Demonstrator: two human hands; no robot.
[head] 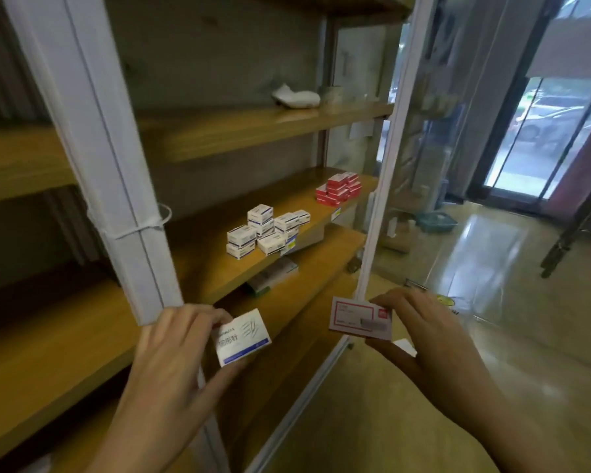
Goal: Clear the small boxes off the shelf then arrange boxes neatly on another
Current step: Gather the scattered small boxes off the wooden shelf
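My left hand (171, 353) pinches a small white box with blue print (242, 337) between thumb and fingers, low in front of the shelving. My right hand (420, 336) holds a small red-and-white box (359, 317) the same way, to the right of it. On the middle wooden shelf (219, 264) sits a loose pile of several white-and-blue boxes (267, 230). Farther right on that shelf stands a stack of several red boxes (338, 187).
White metal uprights (116, 186) frame the shelves. A white crumpled object (296, 95) lies on the shelf above. A flat greenish packet (273, 274) lies on the shelf below. Glossy floor, a blue basket (435, 221) and glass doors are to the right.
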